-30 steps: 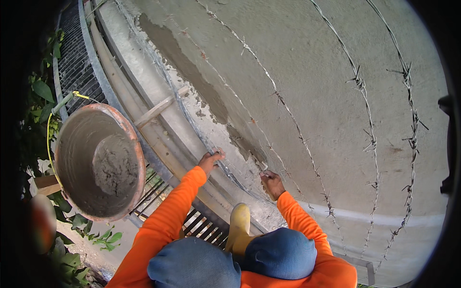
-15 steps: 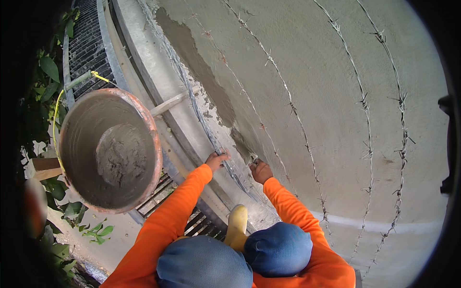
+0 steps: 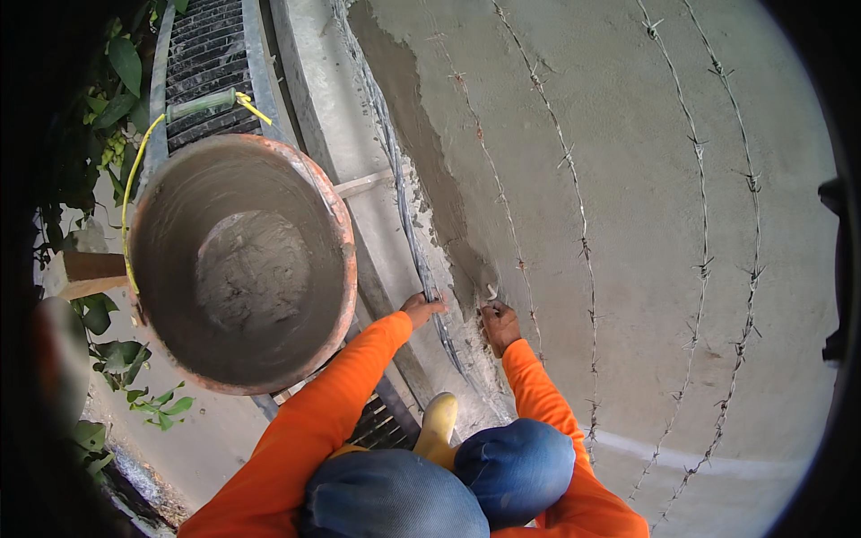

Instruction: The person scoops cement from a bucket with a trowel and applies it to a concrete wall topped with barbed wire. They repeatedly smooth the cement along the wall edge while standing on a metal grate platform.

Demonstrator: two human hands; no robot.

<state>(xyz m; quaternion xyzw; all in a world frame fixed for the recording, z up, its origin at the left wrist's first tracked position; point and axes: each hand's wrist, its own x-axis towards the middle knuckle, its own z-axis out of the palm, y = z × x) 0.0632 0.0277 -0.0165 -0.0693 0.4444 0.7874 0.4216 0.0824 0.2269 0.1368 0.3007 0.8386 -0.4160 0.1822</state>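
My left hand (image 3: 423, 309) is closed round a bundle of grey cables (image 3: 401, 193) that runs along the concrete ledge at the foot of the wall. To its right, my right hand (image 3: 500, 326) grips what looks like a small trowel (image 3: 491, 292); only a pale bit of it shows beyond the fingers. That tip is at the lower end of a darker, wet strip of mortar (image 3: 439, 179) on the grey wall (image 3: 628, 179). Left of my arms stands a large bucket (image 3: 348, 242) with grey mortar (image 3: 256, 269) inside.
Several strands of barbed wire (image 3: 583, 233) run in front of the wall, close to my right hand. A slatted metal walkway (image 3: 208, 54) lies under the bucket and my yellow boots (image 3: 438, 426). Leafy plants (image 3: 117, 90) and a wooden beam end (image 3: 90, 273) border the left.
The view has shifted, so the bucket, ledge and wires appear farther right. My left hand stays on the cables. My right hand has turned slightly, and the tool's pale tip shows more clearly.
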